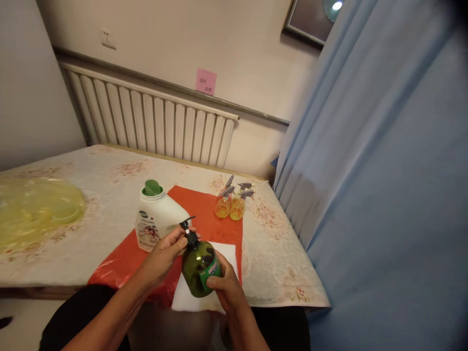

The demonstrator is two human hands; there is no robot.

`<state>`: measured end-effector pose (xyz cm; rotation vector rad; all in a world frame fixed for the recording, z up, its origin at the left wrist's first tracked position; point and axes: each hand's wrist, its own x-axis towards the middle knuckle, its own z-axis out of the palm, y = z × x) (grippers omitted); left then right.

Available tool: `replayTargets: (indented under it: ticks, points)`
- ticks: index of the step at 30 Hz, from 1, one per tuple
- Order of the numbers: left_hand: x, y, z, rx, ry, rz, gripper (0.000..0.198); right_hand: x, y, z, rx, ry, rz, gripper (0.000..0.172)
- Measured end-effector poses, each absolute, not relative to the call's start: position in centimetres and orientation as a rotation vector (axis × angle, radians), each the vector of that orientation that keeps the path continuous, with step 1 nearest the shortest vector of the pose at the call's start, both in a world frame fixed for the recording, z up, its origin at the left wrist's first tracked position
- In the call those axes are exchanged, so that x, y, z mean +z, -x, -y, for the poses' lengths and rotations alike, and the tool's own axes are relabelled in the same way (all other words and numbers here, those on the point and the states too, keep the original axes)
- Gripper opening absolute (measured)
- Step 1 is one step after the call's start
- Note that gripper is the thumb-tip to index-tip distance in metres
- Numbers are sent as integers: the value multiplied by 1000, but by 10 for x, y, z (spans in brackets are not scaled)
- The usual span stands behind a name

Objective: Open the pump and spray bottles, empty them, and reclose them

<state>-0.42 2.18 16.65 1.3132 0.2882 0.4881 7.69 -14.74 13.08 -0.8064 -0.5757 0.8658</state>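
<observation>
in the head view, the left hand (168, 247) pinches the pump (191, 238) of a green bottle (195, 269), tilted between both hands, while the right hand (227, 279) grasps its body. a white jug (158, 215) stands just beyond the left hand.

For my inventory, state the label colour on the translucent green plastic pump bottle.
The label is bright green; see the head view.

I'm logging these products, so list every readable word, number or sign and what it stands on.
None can be read with certainty.
Pink note: handwritten marks on two lines, too blurred.
Pump bottle, green label: lettering, too blurred.
White jug, front label: logo and print, too small.
</observation>
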Motion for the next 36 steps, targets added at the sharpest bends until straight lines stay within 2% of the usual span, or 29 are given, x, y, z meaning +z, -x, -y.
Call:
replayTargets:
  ticks: [36]
  points:
    - [170,3,-17,594,-1280,-419,35,126,-79,154,878,838,575,83]
